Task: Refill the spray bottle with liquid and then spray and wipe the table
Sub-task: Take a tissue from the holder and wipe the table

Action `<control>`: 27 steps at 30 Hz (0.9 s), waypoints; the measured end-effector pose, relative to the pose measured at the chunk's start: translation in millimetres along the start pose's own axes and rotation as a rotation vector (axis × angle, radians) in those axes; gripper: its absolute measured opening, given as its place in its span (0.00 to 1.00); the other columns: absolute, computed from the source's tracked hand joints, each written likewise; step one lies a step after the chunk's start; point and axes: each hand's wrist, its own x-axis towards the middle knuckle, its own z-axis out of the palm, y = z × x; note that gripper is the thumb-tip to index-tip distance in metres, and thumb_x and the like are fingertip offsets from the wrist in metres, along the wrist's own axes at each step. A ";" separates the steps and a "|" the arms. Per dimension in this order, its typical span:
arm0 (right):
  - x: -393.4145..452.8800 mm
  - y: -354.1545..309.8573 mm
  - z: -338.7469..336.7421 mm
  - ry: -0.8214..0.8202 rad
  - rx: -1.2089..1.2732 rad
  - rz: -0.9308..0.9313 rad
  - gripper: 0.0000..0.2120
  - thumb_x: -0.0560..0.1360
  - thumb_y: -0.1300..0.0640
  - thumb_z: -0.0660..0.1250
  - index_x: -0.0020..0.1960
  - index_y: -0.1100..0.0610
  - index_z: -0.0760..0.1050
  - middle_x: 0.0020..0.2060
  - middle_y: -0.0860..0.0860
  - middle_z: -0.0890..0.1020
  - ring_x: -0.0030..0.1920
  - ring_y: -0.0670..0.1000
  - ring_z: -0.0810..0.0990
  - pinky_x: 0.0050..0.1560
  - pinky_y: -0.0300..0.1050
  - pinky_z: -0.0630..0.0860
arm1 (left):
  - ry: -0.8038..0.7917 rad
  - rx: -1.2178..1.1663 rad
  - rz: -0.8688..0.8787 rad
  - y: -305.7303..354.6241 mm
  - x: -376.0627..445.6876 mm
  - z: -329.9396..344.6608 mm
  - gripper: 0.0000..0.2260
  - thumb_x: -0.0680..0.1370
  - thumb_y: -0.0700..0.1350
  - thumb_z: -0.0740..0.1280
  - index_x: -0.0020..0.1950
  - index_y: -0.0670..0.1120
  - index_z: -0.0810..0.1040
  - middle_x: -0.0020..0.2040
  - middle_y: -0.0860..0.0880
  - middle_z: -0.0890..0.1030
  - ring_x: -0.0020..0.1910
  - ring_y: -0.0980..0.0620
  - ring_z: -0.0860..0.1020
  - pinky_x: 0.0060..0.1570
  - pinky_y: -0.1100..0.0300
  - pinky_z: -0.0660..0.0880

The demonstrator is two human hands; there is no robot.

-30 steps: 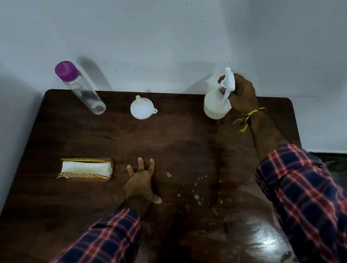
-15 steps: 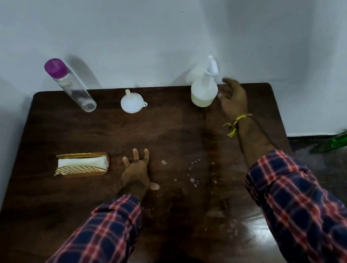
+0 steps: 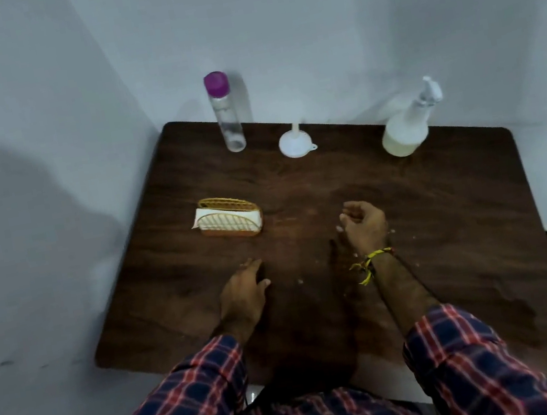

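Head view: spray bottle [image 3: 404, 133] stands untouched near the desk's [image 3: 464, 211] far right corner. Left hand [image 3: 243, 294] lies flat, fingers spread, empty; right hand [image 3: 365, 226] hovers mid-desk, fingers loosely curled, empty.
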 end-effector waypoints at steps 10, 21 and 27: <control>-30.8 -57.2 96.2 -0.199 -0.330 -0.131 0.07 0.75 0.55 0.73 0.50 0.56 0.87 0.47 0.53 0.88 0.53 0.51 0.84 0.54 0.35 0.72 | -0.306 0.181 -0.193 -83.9 27.3 -33.7 0.72 0.56 0.69 0.77 0.74 0.46 0.25 0.75 0.40 0.26 0.74 0.36 0.29 0.71 0.36 0.36; -20.2 -61.5 149.3 -0.200 -0.391 0.043 0.11 0.71 0.50 0.77 0.51 0.54 0.87 0.49 0.53 0.88 0.53 0.53 0.84 0.55 0.42 0.78 | -0.423 0.222 -0.192 -83.8 34.2 -30.1 0.73 0.55 0.73 0.73 0.71 0.43 0.20 0.69 0.35 0.20 0.68 0.31 0.23 0.66 0.28 0.33; -20.5 -69.4 158.0 -0.159 -0.357 0.079 0.13 0.70 0.50 0.78 0.51 0.54 0.87 0.49 0.53 0.88 0.53 0.53 0.85 0.57 0.44 0.80 | -0.430 0.223 -0.201 -79.4 32.7 -34.4 0.73 0.54 0.74 0.73 0.71 0.43 0.21 0.70 0.35 0.21 0.68 0.31 0.23 0.66 0.28 0.34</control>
